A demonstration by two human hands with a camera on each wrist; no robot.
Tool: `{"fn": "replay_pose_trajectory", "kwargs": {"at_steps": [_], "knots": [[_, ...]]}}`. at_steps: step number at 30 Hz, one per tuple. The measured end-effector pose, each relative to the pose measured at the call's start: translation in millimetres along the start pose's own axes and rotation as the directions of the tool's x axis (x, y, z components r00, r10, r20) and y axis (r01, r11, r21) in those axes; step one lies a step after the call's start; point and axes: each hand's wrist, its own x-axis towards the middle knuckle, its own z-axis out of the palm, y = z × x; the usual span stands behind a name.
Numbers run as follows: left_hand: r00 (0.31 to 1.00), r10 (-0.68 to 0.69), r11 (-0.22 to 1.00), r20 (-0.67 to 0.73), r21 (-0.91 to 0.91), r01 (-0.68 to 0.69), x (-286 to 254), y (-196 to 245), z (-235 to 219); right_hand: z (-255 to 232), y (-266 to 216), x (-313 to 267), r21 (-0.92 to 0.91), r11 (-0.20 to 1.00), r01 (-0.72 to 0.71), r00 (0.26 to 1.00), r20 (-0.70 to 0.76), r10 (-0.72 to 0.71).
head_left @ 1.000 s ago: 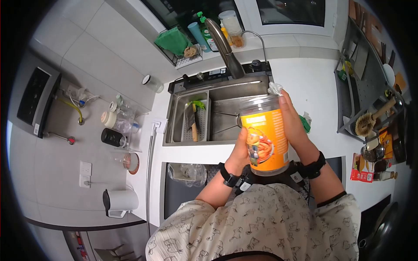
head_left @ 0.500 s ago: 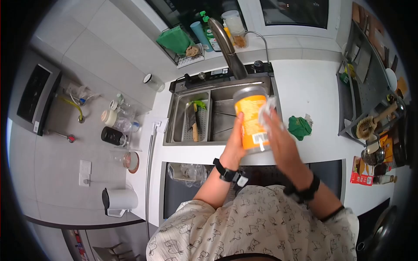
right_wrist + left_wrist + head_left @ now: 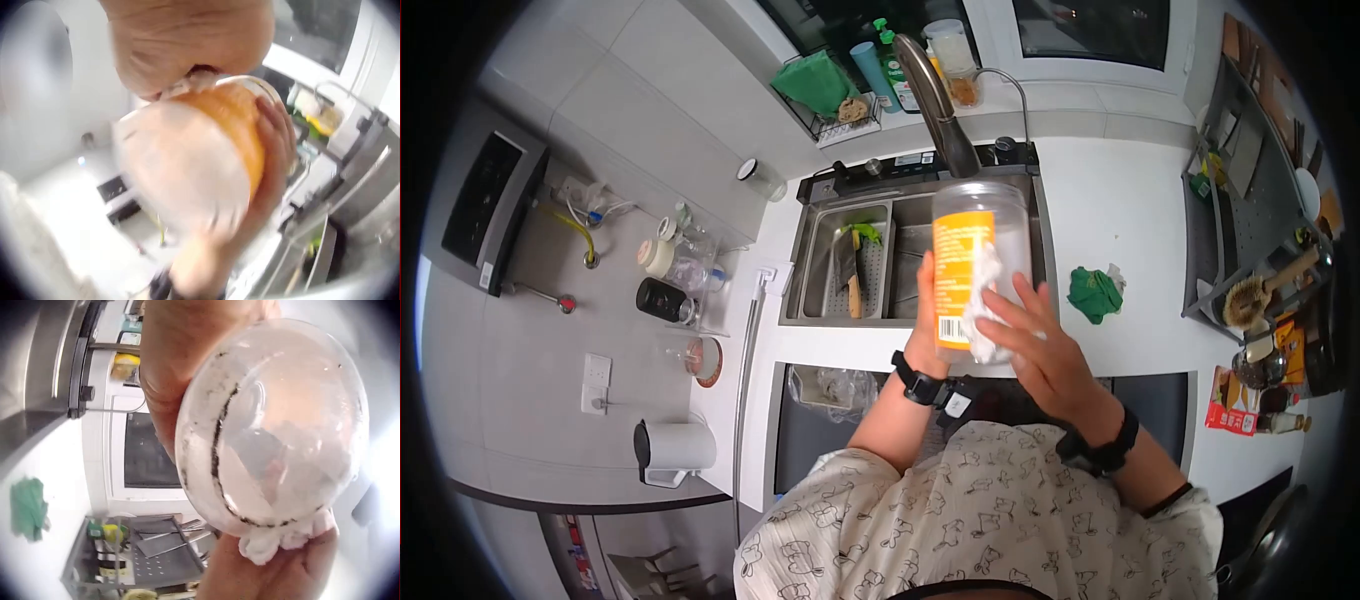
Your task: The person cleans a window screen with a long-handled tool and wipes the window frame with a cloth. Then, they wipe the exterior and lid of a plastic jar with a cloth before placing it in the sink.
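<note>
A clear plastic jar (image 3: pixel 1006 225) with an orange label (image 3: pixel 960 250) stands nearly upright in front of the sink, in the air. My left hand (image 3: pixel 927 325) grips it from the left, its fingers mostly hidden behind the jar. My right hand (image 3: pixel 1050 360) holds a crumpled white tissue (image 3: pixel 983 320) against the jar's lower right side, over the label's edge. In the left wrist view the jar's round bottom (image 3: pixel 287 444) faces the camera, with a dark speckled line curving along it. The right wrist view is blurred, showing the label (image 3: pixel 234 115) between both hands.
Behind the jar is a steel sink (image 3: pixel 915 215) with a faucet (image 3: pixel 930 100). A perforated tray (image 3: pixel 878 290) in it holds a wooden-handled knife (image 3: pixel 854 298) and green leaves (image 3: pixel 864 232). A green cloth (image 3: pixel 1095 293) lies on the right counter, near a grey rack (image 3: pixel 1250 215).
The jar has turned, so the label's food picture gives way to its barcode side and a clear stretch. My right hand has come round to the front with the tissue, now lower on the jar.
</note>
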Motion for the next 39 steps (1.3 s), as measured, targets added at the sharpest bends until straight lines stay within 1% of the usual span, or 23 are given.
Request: {"fn": "replay_pose_trajectory", "kwargs": {"at_steps": [2,4,6,8,10,12,13,15,16,18,20,22,24,25,26,28,29,31,33,34,36,37,39], "knots": [[0.996,-0.007,0.998,0.093,-0.059,0.012,1,-6,-16,-7,9,5,-0.08,0.995,0.064,0.997,-0.027,-0.066],[0.969,-0.094,0.968,0.227,-0.208,0.142,-6,-20,-22,-30,24,39,-0.382,0.916,0.124,0.983,-0.081,-0.167],[0.983,-0.09,0.97,0.162,-0.208,0.123,-14,-30,-13,-49,24,53,-0.445,0.889,0.107,0.972,-0.141,-0.188],[0.985,-0.074,0.988,0.158,-0.12,0.094,-16,-26,-7,-43,25,52,-0.293,0.948,0.123,0.977,-0.134,-0.168],[0.974,-0.029,0.963,0.224,-0.256,0.088,-5,-17,-24,-8,16,22,-0.176,0.967,0.186,0.978,-0.059,-0.199],[0.999,-0.015,0.99,0.04,-0.141,0.02,-14,-9,-10,12,-4,0,-0.036,0.991,0.132,0.991,-0.021,-0.133],[0.999,-0.007,0.99,0.04,-0.137,0.012,-11,-7,-11,7,0,7,-0.033,0.99,0.141,0.99,-0.019,-0.141],[0.926,-0.114,0.739,0.359,-0.593,0.321,-20,-15,-14,-4,8,21,-0.359,0.889,0.284,0.954,0.012,-0.3],[0.921,-0.117,0.742,0.371,-0.584,0.329,-18,-18,-5,-18,11,40,-0.37,0.884,0.287,0.952,0.007,-0.307],[0.944,-0.098,0.991,0.314,-0.057,0.122,-22,-28,17,-45,11,66,-0.33,0.93,0.161,0.966,-0.139,-0.217],[0.931,-0.148,0.988,0.334,0.003,0.156,-19,-27,4,-36,6,64,-0.246,0.956,0.163,0.964,-0.167,-0.207],[0.998,0.054,0.998,0.045,0.034,-0.055,-18,-28,-4,-22,4,56,-0.16,0.971,0.177,0.961,-0.184,-0.206],[0.969,0.243,0.95,-0.033,0.209,-0.231,-32,-26,12,10,-6,24,0.015,0.99,0.141,0.985,-0.103,-0.138],[0.992,0.104,0.99,0.077,-0.107,-0.096,-30,-21,-1,18,-9,13,0.021,0.989,0.147,0.985,-0.093,-0.145],[0.971,0.0,0.918,0.24,-0.384,0.095,-22,-11,-5,22,-10,6,0.042,0.988,0.151,0.981,-0.131,-0.144],[0.982,-0.013,0.875,0.188,-0.474,0.102,-25,-12,11,23,-11,1,0.088,0.986,0.139,0.979,-0.16,-0.124],[0.987,-0.036,0.824,0.154,-0.554,0.116,-27,-12,19,14,-9,6,-0.048,0.975,0.215,0.973,-0.081,-0.218],[0.982,-0.007,0.891,0.187,-0.445,0.091,-31,-18,20,-6,-3,28,-0.201,0.932,0.3,0.952,0.01,-0.304],[0.975,0.032,0.974,0.222,-0.225,0.02,-41,-29,17,-22,2,53,-0.421,0.888,0.183,0.962,-0.109,-0.25],[0.976,0.024,0.973,0.215,-0.228,0.026,-41,-28,14,-25,5,61,-0.417,0.892,0.173,0.965,-0.111,-0.239],[0.954,-0.093,0.949,0.284,-0.264,0.171,-36,-21,9,-25,10,72,-0.16,0.976,0.147,0.978,-0.126,-0.168],[0.951,-0.243,0.882,0.189,-0.364,0.298,-29,-17,10,-24,13,74,-0.159,0.977,0.14,0.979,-0.125,-0.16],[0.97,-0.175,0.918,0.167,-0.328,0.222,-21,-23,-1,-17,20,78,-0.001,1.0,0.025,0.981,-0.191,-0.025]]}}
